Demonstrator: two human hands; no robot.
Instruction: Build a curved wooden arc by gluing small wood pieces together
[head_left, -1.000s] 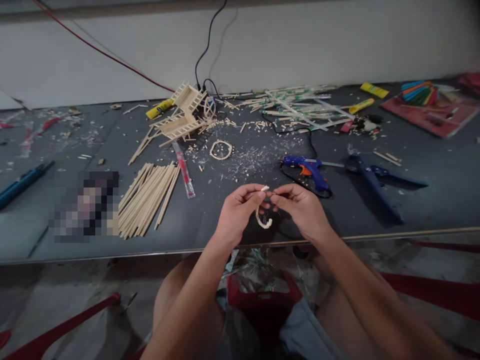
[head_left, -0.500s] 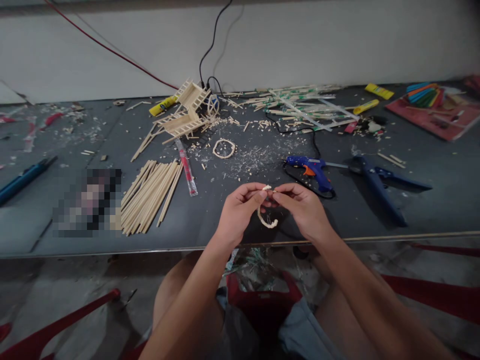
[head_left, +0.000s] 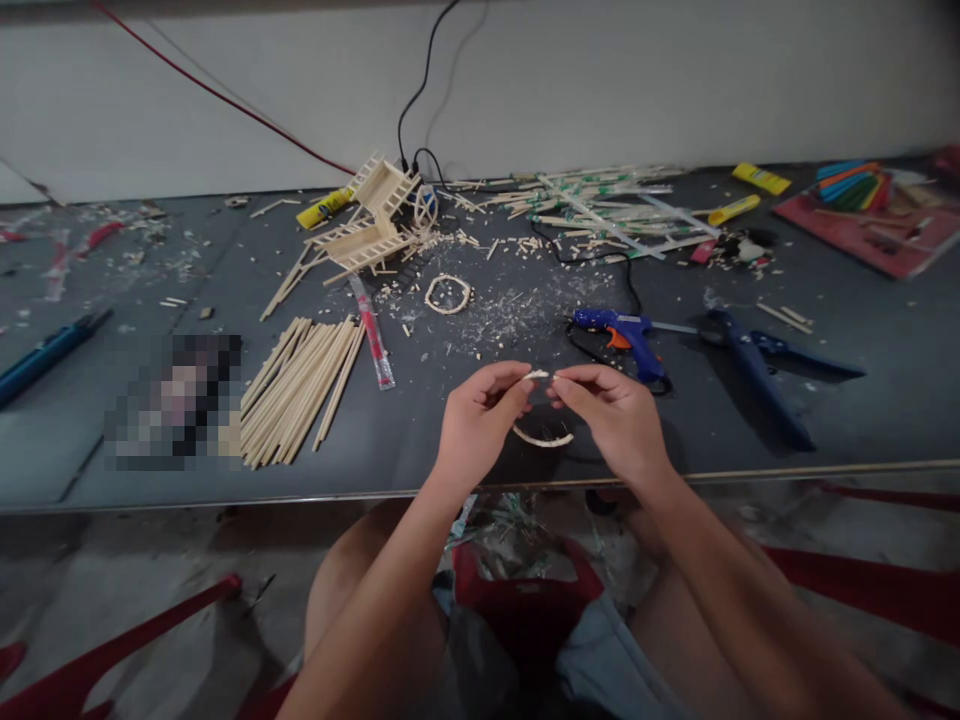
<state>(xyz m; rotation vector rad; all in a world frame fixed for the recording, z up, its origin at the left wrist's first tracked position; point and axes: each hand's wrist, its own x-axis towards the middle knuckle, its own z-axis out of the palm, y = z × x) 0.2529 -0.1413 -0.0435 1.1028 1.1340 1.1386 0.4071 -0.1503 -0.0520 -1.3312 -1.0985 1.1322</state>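
My left hand (head_left: pixel 480 415) pinches a pale curved strip (head_left: pixel 544 439) made of small wooden bits; its lower part bows out below my fingers, its upper end shows at the fingertips. Close beside it, my right hand (head_left: pixel 611 415) has thumb and forefinger pressed together, a small gap from the strip's upper end; what they hold is too small to make out. Beyond my hands a pale ring (head_left: pixel 448 294) lies flat on the dark table (head_left: pixel 420 440). To the right of the ring rests a blue glue gun (head_left: pixel 619 330) with an orange trigger.
Left of my hands lie a bundle of wooden sticks (head_left: pixel 300 395) and a red plastic-wrapped strip (head_left: pixel 373 335). A wooden model (head_left: pixel 367 240) stands behind. Blue cutters (head_left: pixel 761 375) lie at right, wrapped sticks (head_left: pixel 600 215) at the back, a teal tool (head_left: pixel 45 355) far left.
My hands have moved slightly apart at the fingertips. The curved strip has turned, its free end now further right and a little higher.
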